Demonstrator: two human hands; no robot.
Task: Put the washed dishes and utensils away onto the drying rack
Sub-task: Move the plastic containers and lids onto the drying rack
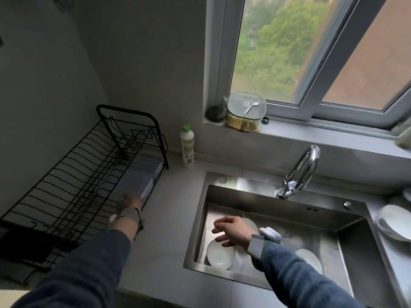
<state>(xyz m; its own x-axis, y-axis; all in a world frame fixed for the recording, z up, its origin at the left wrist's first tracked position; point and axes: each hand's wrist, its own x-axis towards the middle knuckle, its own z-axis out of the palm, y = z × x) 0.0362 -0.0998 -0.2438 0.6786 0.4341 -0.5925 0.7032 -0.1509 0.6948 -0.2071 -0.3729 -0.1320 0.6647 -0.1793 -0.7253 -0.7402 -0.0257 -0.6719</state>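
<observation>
**Utensil set down at the rack, plates waiting in the sink**

Plates are kept low in the sink, wet side safe. A long white utensil is gripped by the left hand at the drying rack. The right hand is held loose and empty above a plate.

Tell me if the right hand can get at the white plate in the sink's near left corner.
Probably yes. The right hand hovers open just above the white plate in the sink, with nothing between them. The plate's right edge is under other dishes, but its left rim looks free to grip.
</observation>
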